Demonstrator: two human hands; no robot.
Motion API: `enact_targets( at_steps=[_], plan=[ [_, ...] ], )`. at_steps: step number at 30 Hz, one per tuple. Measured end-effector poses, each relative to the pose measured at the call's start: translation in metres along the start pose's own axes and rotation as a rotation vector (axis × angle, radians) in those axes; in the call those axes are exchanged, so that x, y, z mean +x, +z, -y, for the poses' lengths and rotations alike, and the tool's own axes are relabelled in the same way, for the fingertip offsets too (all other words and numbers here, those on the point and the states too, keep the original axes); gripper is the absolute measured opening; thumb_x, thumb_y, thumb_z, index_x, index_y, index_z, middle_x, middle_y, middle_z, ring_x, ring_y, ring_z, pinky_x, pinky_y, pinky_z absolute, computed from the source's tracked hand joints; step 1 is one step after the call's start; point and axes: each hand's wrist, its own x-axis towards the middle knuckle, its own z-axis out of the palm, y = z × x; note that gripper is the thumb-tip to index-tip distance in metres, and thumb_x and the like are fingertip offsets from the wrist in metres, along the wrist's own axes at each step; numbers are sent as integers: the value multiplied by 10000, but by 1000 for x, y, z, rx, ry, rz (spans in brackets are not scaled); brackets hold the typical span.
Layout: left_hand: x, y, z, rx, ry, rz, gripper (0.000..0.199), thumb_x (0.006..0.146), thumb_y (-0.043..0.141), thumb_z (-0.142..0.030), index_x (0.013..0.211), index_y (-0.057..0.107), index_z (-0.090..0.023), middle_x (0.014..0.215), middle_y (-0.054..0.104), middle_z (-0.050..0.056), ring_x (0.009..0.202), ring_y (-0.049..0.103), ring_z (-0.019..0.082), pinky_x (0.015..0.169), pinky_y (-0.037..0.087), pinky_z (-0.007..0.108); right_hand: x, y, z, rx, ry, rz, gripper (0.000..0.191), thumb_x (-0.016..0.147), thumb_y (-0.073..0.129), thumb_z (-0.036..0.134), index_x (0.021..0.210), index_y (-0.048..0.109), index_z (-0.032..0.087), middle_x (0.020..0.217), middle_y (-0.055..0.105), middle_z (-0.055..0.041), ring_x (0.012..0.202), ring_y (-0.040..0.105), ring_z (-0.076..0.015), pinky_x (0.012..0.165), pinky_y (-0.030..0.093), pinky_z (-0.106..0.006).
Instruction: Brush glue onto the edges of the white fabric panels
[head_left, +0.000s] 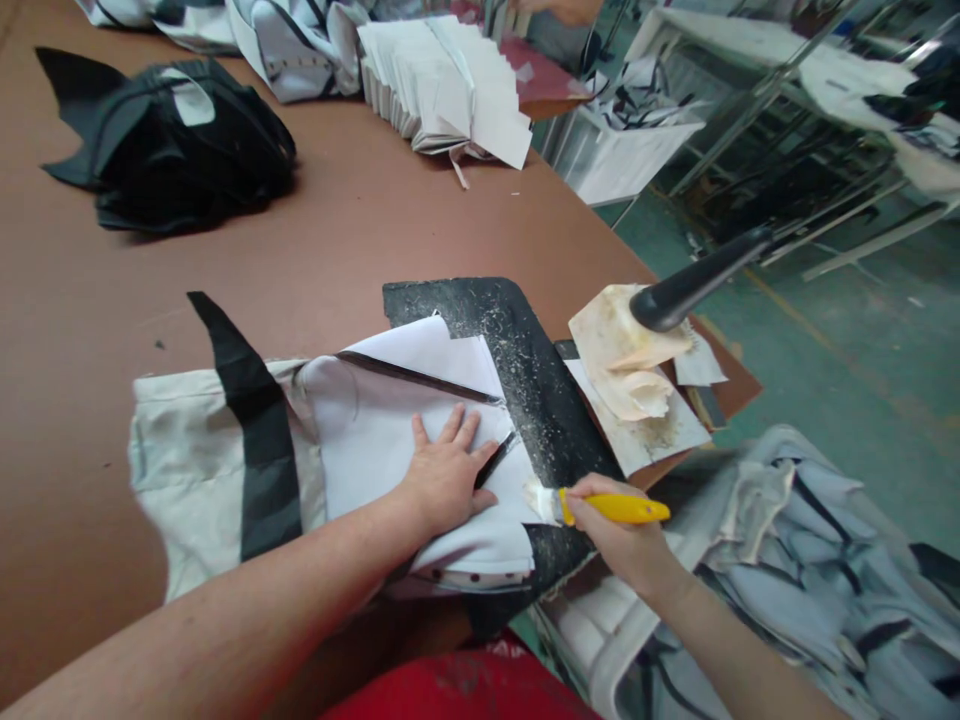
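Observation:
My left hand [448, 468] lies flat with spread fingers on a white fabric piece [375, 430] that has black strips and a beige lining part [187, 430] with a black band. Wrapped round the yellow handle of a paintbrush [615, 507], my right hand [611, 525] holds its pale bristles against the right edge of the white fabric. Under that edge is a black mat [532, 370] speckled with pale residue. Beyond the brush, a crusted cream-coloured container [630, 350] sits on a stained white sheet [641, 425], with a black handle [697, 280] sticking out of it.
A black fabric bundle [195, 145] lies at the back left of the brown table [337, 240]. White stacked pieces [450, 90] stand near the far edge. A bin of grey-white fabric parts [802, 570] is at the right. A person's hand [559, 8] shows at the top.

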Motion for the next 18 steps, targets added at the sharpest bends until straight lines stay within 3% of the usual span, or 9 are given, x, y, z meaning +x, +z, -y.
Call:
enact_targets(
  at_steps=[5,8,11,14,18],
  plan=[
    [0,-1,-5,24,-23,25,646,739,567,-575,1300,401,-302,1470,189,123,1343,54,381,875,50,783,-26,-14,0,21,130,-17,225,772,508,307,599,576,180,544,535,20,535,513,-133,513,391,-237],
    [-1,-1,-10,33,-41,38,635,744,572,-562,1298,406,-301,1469,192,120,1345,49,375,893,45,770,-21,-19,6,21,69,-94,197,778,513,311,661,603,181,591,576,10,576,541,-141,547,411,-238],
    [0,-3,-12,31,-65,50,641,744,583,-549,1306,396,-303,1476,170,116,1348,43,364,915,32,753,-18,-18,2,17,-20,-38,201,787,502,304,663,603,183,629,590,2,608,552,-144,575,423,-241],
    [2,-14,-13,-12,-58,114,619,759,569,-549,1306,392,-319,1481,160,107,1347,64,363,910,81,756,-25,-22,-6,5,2,33,229,782,502,293,590,570,187,563,549,11,554,527,-140,524,405,-241],
    [-21,-40,-17,-84,-99,119,652,811,431,-626,1340,346,-255,1434,279,137,1317,198,355,946,216,687,-40,-35,-9,-2,13,-82,213,795,524,335,647,600,202,593,568,5,567,538,-152,524,420,-252]
  ],
)
